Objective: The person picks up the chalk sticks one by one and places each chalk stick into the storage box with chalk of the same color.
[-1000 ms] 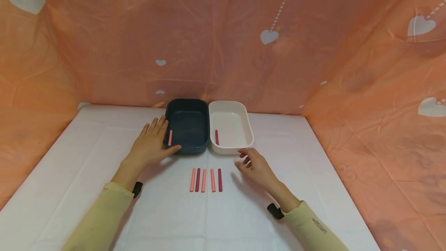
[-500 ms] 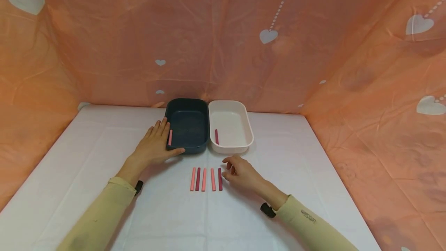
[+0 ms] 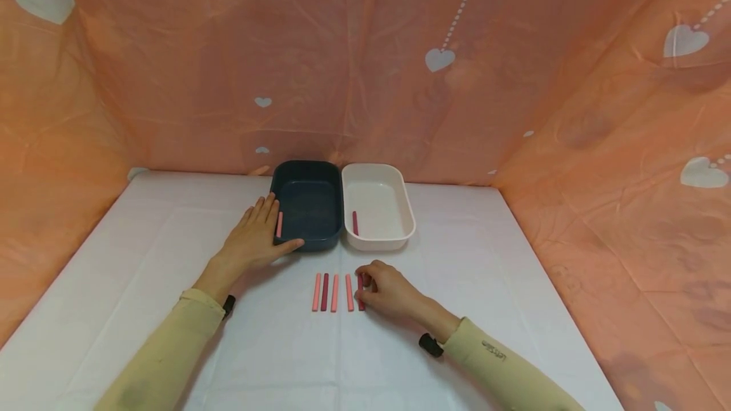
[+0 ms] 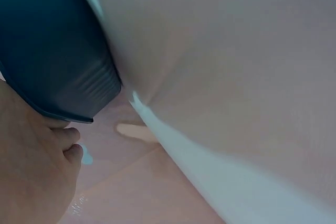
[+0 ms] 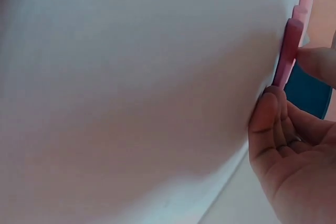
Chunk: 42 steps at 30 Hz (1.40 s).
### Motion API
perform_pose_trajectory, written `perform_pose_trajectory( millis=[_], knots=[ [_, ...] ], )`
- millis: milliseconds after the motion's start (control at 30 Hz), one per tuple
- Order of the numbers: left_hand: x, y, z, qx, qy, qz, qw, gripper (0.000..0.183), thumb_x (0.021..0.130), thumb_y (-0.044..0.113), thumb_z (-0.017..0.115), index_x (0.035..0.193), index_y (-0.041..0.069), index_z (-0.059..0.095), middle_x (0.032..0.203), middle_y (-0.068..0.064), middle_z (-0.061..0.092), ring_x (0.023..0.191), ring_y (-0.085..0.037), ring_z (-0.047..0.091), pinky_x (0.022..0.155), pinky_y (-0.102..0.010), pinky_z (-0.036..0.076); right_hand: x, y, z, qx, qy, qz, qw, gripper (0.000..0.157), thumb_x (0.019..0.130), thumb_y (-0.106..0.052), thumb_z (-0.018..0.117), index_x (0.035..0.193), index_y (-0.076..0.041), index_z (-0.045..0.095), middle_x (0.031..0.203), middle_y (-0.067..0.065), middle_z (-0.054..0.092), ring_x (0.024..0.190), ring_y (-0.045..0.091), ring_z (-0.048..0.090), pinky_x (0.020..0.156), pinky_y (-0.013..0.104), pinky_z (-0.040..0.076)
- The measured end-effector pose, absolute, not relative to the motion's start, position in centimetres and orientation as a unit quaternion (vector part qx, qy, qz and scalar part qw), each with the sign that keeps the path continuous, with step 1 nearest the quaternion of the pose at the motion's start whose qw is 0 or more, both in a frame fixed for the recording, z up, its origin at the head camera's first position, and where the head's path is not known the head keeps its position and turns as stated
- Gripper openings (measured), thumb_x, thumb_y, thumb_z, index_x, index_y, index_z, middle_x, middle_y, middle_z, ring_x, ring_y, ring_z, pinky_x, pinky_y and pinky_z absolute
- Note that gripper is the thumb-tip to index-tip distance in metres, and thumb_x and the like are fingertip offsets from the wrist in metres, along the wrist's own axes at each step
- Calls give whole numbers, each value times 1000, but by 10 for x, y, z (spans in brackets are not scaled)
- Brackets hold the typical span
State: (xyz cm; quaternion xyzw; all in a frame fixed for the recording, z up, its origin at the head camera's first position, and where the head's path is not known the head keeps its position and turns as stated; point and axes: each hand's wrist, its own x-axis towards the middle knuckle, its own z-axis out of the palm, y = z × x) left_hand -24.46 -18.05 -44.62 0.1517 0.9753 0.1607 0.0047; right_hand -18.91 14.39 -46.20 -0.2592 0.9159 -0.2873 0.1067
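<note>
In the head view my left hand lies with straight fingers along the left rim of the dark blue dish, its thumb at the front wall. My right hand pinches a dark red stick, thumb near one end and fingers near the other. That stick is rightmost in a row on the white cloth. Left of it lie pink sticks and another dark red stick. One pink stick leans inside the blue dish. A dark red stick leans inside the white dish.
Both dishes stand side by side near the back of the white-covered table. Orange cloth printed with white hearts hangs behind and at both sides.
My right hand has come left and toward me from beside the white dish to the rightmost dark red stick, and its fingers have closed around it. The left hand has barely shifted.
</note>
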Motion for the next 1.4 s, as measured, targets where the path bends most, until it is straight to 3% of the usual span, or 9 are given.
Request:
perform_pose_trajectory(
  millis=[467,733,1400],
  knots=[
    [-245,-182,-445,152,976,153,10,116,95,70,57,160,-14,13,171,-30,3,158,-48,5,128,-59,7,-193,145,-465,-231,904,-339,122,38,92,-14,81,124,0,67,94,0,60,81,13,55,73,25,50],
    [-245,-181,-443,154,975,158,5,116,95,70,58,160,-14,13,171,-29,3,158,-47,5,128,-59,8,-191,145,-467,-237,889,-381,95,40,88,-4,81,123,3,64,95,3,62,81,11,58,74,23,52],
    [-241,-181,-445,160,972,172,0,118,93,71,59,160,-14,13,170,-30,5,157,-48,7,127,-60,10,-180,145,-464,-243,862,-434,98,41,87,3,79,124,-2,62,99,1,60,84,13,65,74,23,57]
  ],
)
